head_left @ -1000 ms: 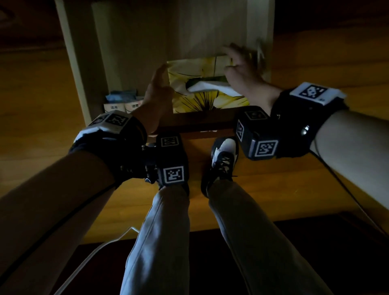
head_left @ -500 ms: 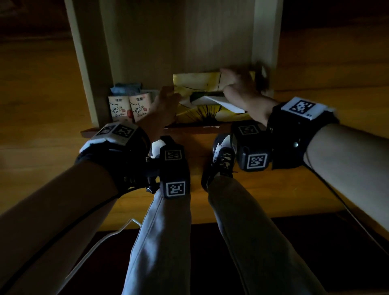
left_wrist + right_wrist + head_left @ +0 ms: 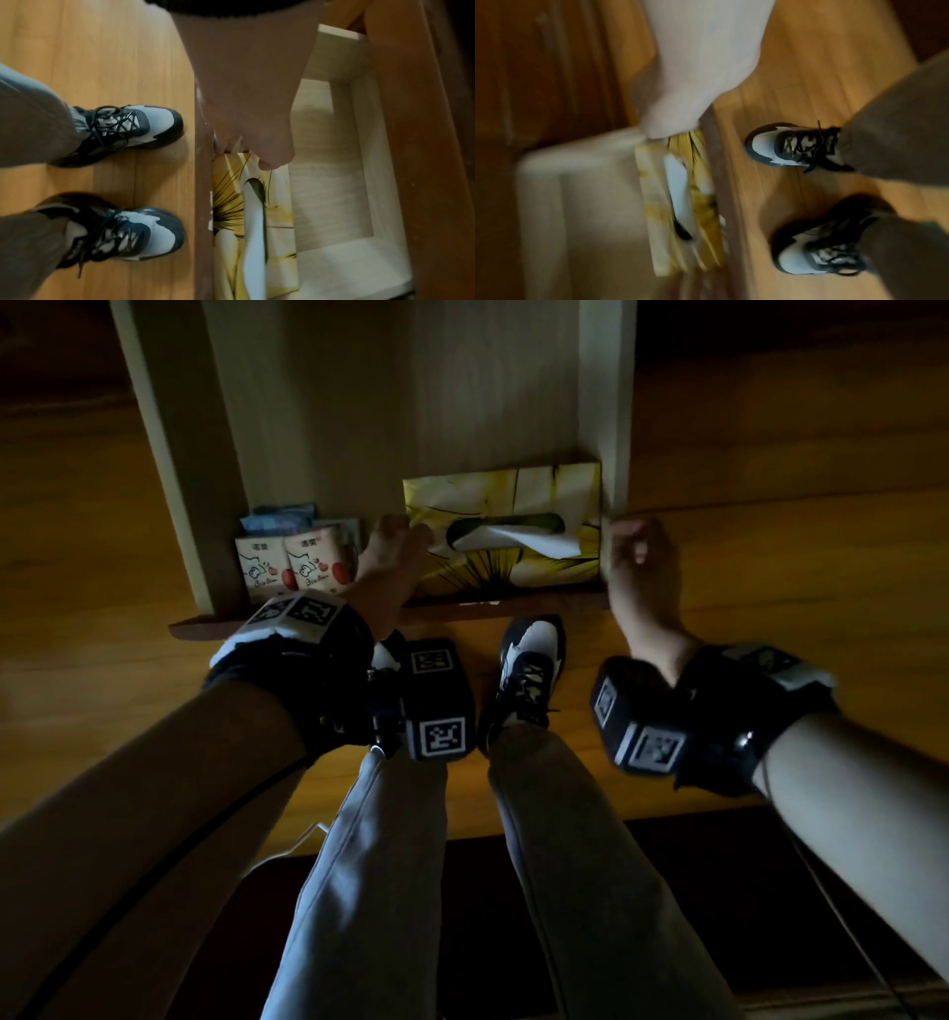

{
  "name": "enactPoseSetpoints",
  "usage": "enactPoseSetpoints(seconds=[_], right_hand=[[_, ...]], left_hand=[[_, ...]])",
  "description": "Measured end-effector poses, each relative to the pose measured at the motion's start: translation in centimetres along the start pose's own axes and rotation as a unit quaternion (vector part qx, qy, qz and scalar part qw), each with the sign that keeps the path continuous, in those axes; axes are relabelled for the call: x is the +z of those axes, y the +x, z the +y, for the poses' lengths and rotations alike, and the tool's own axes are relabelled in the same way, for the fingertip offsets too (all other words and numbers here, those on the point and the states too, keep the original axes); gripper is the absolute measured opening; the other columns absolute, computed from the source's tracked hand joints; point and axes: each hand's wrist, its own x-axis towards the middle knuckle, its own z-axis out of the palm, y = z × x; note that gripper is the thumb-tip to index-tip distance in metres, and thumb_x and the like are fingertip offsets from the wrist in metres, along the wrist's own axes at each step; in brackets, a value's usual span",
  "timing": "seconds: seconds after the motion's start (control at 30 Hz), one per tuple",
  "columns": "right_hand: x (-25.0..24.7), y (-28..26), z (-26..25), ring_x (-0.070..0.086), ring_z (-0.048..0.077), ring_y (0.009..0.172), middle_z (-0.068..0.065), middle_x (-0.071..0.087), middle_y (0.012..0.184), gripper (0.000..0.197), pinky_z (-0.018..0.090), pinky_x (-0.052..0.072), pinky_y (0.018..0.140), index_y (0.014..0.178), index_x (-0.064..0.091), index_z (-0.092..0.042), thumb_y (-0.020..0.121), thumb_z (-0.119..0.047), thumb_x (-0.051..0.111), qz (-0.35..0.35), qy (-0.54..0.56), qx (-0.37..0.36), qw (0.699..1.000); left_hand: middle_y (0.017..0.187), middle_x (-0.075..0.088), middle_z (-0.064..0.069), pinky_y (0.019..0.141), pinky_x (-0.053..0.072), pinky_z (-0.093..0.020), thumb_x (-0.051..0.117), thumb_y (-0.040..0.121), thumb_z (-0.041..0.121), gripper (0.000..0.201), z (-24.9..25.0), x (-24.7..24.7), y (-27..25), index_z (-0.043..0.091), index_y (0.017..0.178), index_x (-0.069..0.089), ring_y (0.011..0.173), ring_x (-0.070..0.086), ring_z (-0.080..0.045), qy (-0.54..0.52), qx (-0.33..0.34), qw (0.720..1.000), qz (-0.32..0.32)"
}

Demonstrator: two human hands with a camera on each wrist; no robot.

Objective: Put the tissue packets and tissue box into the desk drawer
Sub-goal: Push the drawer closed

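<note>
The yellow flowered tissue box [image 3: 500, 531] [image 3: 257, 223] [image 3: 680, 203] lies flat in the open desk drawer [image 3: 169, 454], against its front panel and right wall, with a white tissue sticking out. Two white tissue packets [image 3: 292, 562] stand at the drawer's front left, with a bluish packet behind them. My left hand [image 3: 395, 552] [image 3: 246, 142] holds the box's left end, fingers down its side and thumb on top. My right hand [image 3: 642, 557] [image 3: 680, 97] is off the box, beside the drawer's right front corner, fingers loosely curled and holding nothing.
The drawer's pale bottom [image 3: 334, 182] lies bare behind the box. Its dark brown front panel [image 3: 513, 603] is just ahead of my two sneakers [image 3: 531, 660] on the wooden floor [image 3: 770, 608]. The right wrist view is blurred.
The tissue box has come down into the drawer's front right. My right hand has let go of it and slid off to the right. My left hand stays at its left end.
</note>
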Motion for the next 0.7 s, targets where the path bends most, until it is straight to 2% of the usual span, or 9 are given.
enactPoseSetpoints(seconds=[0.07, 0.13, 0.2, 0.27, 0.33, 0.4, 0.47, 0.57, 0.7], right_hand=[[0.9, -0.8, -0.2, 0.051, 0.026, 0.109, 0.015, 0.055, 0.116, 0.036, 0.031, 0.044, 0.089, 0.118, 0.054, -0.003, 0.085, 0.001, 0.039, 0.0, -0.027, -0.031, 0.999], [1.4, -1.3, -0.6, 0.05, 0.031, 0.106, 0.01, 0.048, 0.105, 0.041, 0.04, 0.044, 0.092, 0.118, 0.052, -0.001, 0.079, 0.004, 0.038, 0.012, -0.016, -0.039, 0.999], [1.5, -1.5, -0.6, 0.047, 0.026, 0.1, 0.01, 0.046, 0.11, 0.043, 0.033, 0.043, 0.085, 0.119, 0.049, 0.001, 0.077, 0.005, 0.04, 0.027, -0.001, -0.026, 0.999], [1.4, -1.7, -0.8, 0.047, 0.028, 0.107, 0.018, 0.044, 0.126, 0.048, 0.03, 0.041, 0.086, 0.126, 0.045, 0.0, 0.079, 0.003, 0.044, 0.032, 0.001, -0.009, 0.999], [1.1, -2.1, -1.3, 0.042, 0.033, 0.12, 0.016, 0.037, 0.136, 0.053, 0.04, 0.039, 0.098, 0.132, 0.044, -0.009, 0.079, -0.004, 0.048, 0.033, -0.032, 0.02, 0.999], [0.7, -2.7, -1.2, 0.036, 0.031, 0.126, 0.012, 0.033, 0.141, 0.054, 0.043, 0.032, 0.102, 0.132, 0.044, -0.018, 0.079, -0.011, 0.051, 0.028, -0.091, 0.07, 0.993], [0.2, -3.7, -0.9, 0.037, 0.031, 0.127, 0.011, 0.031, 0.143, 0.052, 0.044, 0.035, 0.105, 0.133, 0.042, -0.017, 0.082, -0.011, 0.053, 0.025, -0.09, 0.097, 0.991], [-0.4, -4.7, -0.1, 0.043, 0.032, 0.122, 0.016, 0.029, 0.143, 0.057, 0.042, 0.043, 0.099, 0.137, 0.036, -0.009, 0.083, -0.007, 0.053, 0.048, -0.072, 0.074, 0.994], [-0.3, -5.1, -0.9, 0.052, 0.03, 0.116, 0.02, 0.042, 0.138, 0.054, 0.031, 0.045, 0.086, 0.138, 0.03, -0.001, 0.09, -0.007, 0.051, 0.02, 0.024, 0.133, 0.991]], left_hand=[[0.081, 0.052, 0.005, 0.078, 0.049, -0.035, 0.048, 0.085, 0.043, 0.017, 0.2, -0.1, 0.1, 0.028, 0.08, 0.052, 0.075, 0.053, -0.017, 0.016, -0.022, 0.999, -0.041], [0.067, 0.049, -0.002, 0.069, 0.045, -0.035, 0.053, 0.071, 0.038, 0.021, -0.1, -0.2, 1.4, 0.019, 0.079, 0.056, 0.06, 0.048, -0.023, 0.041, -0.02, 0.999, -0.011], [0.081, 0.064, -0.017, 0.074, 0.051, -0.045, 0.06, 0.062, 0.036, 0.025, -2.4, -0.5, 5.5, 0.023, 0.084, 0.064, 0.076, 0.063, -0.04, 0.064, -0.021, 0.998, -0.011], [0.097, 0.067, -0.023, 0.071, 0.047, -0.046, 0.058, 0.062, 0.031, 0.034, -4.1, -1.0, 7.8, 0.023, 0.094, 0.066, 0.093, 0.064, -0.049, 0.085, -0.033, 0.995, -0.05], [0.085, 0.063, -0.016, 0.069, 0.043, -0.041, 0.055, 0.07, 0.024, 0.029, -2.6, -1.1, 5.3, 0.022, 0.098, 0.063, 0.081, 0.06, -0.039, 0.086, -0.031, 0.994, -0.062], [0.08, 0.055, 0.002, 0.074, 0.049, -0.036, 0.049, 0.086, 0.019, 0.016, -0.1, -1.3, 1.1, 0.023, 0.1, 0.053, 0.074, 0.056, -0.019, 0.077, -0.027, 0.994, -0.07], [0.081, 0.053, 0.007, 0.072, 0.053, -0.026, 0.044, 0.094, 0.015, 0.012, 0.2, -1.6, 0.1, 0.021, 0.087, 0.052, 0.071, 0.053, -0.007, 0.054, -0.03, 0.995, -0.08], [0.074, 0.057, -0.002, 0.046, 0.052, -0.017, 0.041, 0.096, 0.011, 0.023, 0.1, -2.7, -1.5, 0.015, 0.076, 0.051, 0.062, 0.054, -0.013, -0.002, -0.051, 0.998, -0.031], [0.046, 0.06, 0.0, 0.036, 0.04, -0.016, 0.037, 0.097, 0.017, 0.034, -2.0, -4.8, -2.6, 0.011, 0.069, 0.056, 0.043, 0.052, -0.016, 0.023, -0.071, 0.997, -0.018]])
